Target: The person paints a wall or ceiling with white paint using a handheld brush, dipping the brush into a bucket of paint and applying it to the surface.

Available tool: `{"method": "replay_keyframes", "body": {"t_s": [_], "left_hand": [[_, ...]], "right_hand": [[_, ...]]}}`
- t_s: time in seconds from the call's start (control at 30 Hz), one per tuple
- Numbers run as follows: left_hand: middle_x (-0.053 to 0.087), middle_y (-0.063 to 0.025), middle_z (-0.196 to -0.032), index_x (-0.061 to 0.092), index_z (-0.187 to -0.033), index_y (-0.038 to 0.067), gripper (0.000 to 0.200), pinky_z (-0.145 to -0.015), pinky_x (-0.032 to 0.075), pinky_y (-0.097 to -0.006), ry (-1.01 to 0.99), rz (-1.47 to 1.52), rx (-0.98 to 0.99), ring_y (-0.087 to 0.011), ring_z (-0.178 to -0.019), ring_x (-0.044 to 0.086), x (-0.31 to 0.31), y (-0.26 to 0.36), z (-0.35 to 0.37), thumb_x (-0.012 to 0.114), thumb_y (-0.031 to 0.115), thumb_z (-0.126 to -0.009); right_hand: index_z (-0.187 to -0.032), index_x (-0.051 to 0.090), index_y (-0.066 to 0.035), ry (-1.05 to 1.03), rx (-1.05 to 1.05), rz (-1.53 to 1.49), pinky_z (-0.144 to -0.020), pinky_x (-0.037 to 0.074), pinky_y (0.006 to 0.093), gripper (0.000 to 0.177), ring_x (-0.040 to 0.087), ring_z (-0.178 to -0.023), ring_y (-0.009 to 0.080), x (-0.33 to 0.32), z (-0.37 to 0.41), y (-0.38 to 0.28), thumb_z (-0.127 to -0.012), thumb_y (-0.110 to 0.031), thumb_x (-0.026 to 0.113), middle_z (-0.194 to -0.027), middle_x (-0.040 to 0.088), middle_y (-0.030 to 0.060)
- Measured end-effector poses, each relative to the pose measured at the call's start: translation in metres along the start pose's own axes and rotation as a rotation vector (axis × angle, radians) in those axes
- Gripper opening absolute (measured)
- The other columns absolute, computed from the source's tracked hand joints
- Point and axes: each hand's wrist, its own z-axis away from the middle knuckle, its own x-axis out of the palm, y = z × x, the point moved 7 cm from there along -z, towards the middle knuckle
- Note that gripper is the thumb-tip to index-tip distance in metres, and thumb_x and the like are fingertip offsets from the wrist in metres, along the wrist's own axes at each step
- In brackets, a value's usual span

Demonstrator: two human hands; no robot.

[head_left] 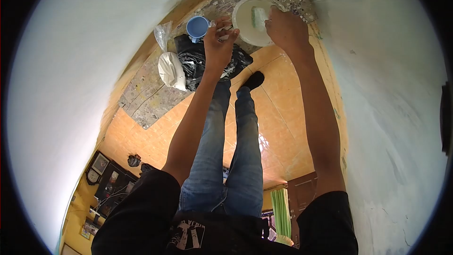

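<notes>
My right hand (289, 30) is closed at the right side of a round whitish tub (240, 33). Its fingers grip a flat white and green piece (258, 18) that lies inside the tub; I cannot tell its exact kind. To the left, my left hand (219, 45) is raised with its fingers apart, between the tub and a blue mug (197, 27). Pale smears show on its fingertips. Just below the mug, a crumpled black plastic bag (191, 61) with white smears lies partly behind my left hand.
A bag of white powder (171, 71) and a clear plastic bag (163, 35) sit at the left on the paint-spattered board (148, 97). Pale walls (387, 89) close in on both sides. Far below, the tiled floor (278, 94) holds dark furniture (113, 179).
</notes>
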Motion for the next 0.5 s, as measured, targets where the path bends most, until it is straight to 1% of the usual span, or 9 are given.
{"method": "replay_keyframes", "body": {"t_s": [0.03, 0.17, 0.23, 0.33, 0.37, 0.47, 0.5], "left_hand": [[0.061, -0.0071, -0.103, 0.056, -0.117, 0.002, 0.039, -0.064, 0.050, -0.0243, -0.004, 0.024, -0.031, -0.0120, -0.081, 0.060, 0.000, -0.002, 0.000, 0.071, 0.004, -0.081], [0.061, -0.0075, -0.103, 0.056, -0.115, 0.001, 0.037, -0.064, 0.050, -0.0248, -0.031, 0.000, -0.018, -0.0123, -0.082, 0.061, 0.000, -0.006, -0.001, 0.071, 0.003, -0.081], [0.061, -0.0080, -0.103, 0.056, -0.114, 0.001, 0.036, -0.063, 0.050, -0.0249, -0.026, 0.045, 0.005, -0.0124, -0.083, 0.061, 0.001, -0.002, -0.001, 0.071, 0.003, -0.081], [0.061, -0.0082, -0.104, 0.057, -0.114, 0.002, 0.035, -0.063, 0.051, -0.0250, -0.035, 0.054, -0.052, -0.0128, -0.083, 0.061, 0.000, -0.005, -0.002, 0.071, 0.003, -0.082], [0.061, -0.0082, -0.104, 0.057, -0.114, 0.002, 0.035, -0.063, 0.051, -0.0251, -0.035, 0.040, -0.044, -0.0129, -0.083, 0.061, 0.000, -0.004, -0.002, 0.071, 0.004, -0.082], [0.061, -0.0078, -0.103, 0.057, -0.114, 0.002, 0.036, -0.063, 0.051, -0.0254, -0.039, 0.011, -0.025, -0.0131, -0.083, 0.061, -0.001, -0.004, -0.003, 0.072, 0.005, -0.082], [0.061, -0.0076, -0.103, 0.057, -0.114, 0.002, 0.036, -0.063, 0.050, -0.0254, -0.040, 0.011, -0.021, -0.0131, -0.083, 0.061, -0.001, -0.004, -0.003, 0.072, 0.006, -0.082]], "right_hand": [[-0.099, 0.063, -0.002, 0.003, -0.010, 0.005, -0.073, 0.055, 0.0462, 0.023, 0.069, -0.086, 0.0364, 0.002, -0.004, 0.000, -0.084, -0.017, 0.053, -0.089, 0.069, 0.0212], [-0.097, 0.065, -0.003, 0.010, -0.008, 0.022, -0.073, 0.055, 0.0462, 0.022, 0.069, -0.087, 0.0362, 0.010, -0.012, -0.003, -0.082, -0.013, 0.052, -0.089, 0.069, 0.0205], [-0.097, 0.065, -0.003, -0.003, -0.007, 0.056, -0.073, 0.055, 0.0461, 0.022, 0.069, -0.088, 0.0356, 0.014, -0.016, -0.005, -0.082, -0.013, 0.052, -0.090, 0.069, 0.0202], [-0.096, 0.065, -0.004, 0.001, -0.014, 0.082, -0.073, 0.055, 0.0461, 0.021, 0.069, -0.087, 0.0351, 0.017, -0.019, -0.007, -0.082, -0.012, 0.052, -0.089, 0.069, 0.0196], [-0.096, 0.066, -0.004, 0.005, -0.018, 0.086, -0.073, 0.055, 0.0461, 0.021, 0.069, -0.087, 0.0350, 0.018, -0.020, -0.008, -0.082, -0.012, 0.052, -0.089, 0.069, 0.0195], [-0.101, 0.062, -0.006, -0.044, 0.031, 0.127, -0.078, 0.054, 0.0452, 0.026, 0.068, -0.088, 0.0338, 0.023, -0.023, -0.005, -0.084, -0.026, 0.062, -0.092, 0.069, 0.0158], [-0.101, 0.062, -0.006, -0.044, 0.028, 0.130, -0.078, 0.054, 0.0453, 0.026, 0.068, -0.089, 0.0340, 0.024, -0.024, -0.004, -0.084, -0.026, 0.062, -0.092, 0.069, 0.0160]]}}
